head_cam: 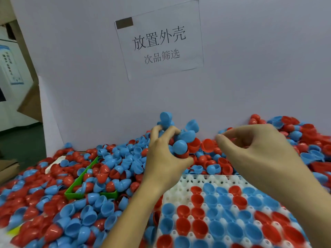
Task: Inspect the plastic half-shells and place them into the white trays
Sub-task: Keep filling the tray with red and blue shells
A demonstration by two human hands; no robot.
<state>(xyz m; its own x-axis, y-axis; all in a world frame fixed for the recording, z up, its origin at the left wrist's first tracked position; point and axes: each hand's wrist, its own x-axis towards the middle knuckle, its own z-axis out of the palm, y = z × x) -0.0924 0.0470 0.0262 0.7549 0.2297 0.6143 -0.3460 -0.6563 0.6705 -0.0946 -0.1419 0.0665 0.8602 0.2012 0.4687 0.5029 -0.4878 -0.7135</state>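
Left hand [163, 154] is raised above the pile, fingers curled around a bunch of shells [180, 138], blue and red ones stacked and jammed together, one blue shell [166, 119] sticking out the top above the fingertips. Right hand [250, 145] hovers just to the right of that bunch, thumb and forefinger tips brought close together in a pinch; cannot tell if anything sits between them, other fingers loosely curled. Loose pile of shells [71, 203], red and blue mixed, covers the table on the left, along the back and to the far right. White tray [198, 181] lies at lower right under the right forearm, partly filled: red and blue shells sit open side up in its cups, the near-left rows mostly full, back edge rows bare with holes showing. Green bin [86, 191] sits in the pile left of the left wrist, shells inside and around it. White board [250, 68] stands upright behind the pile, with a paper sign [159, 40] taped to it, Chinese characters printed, dark tape strip at its top left corner.
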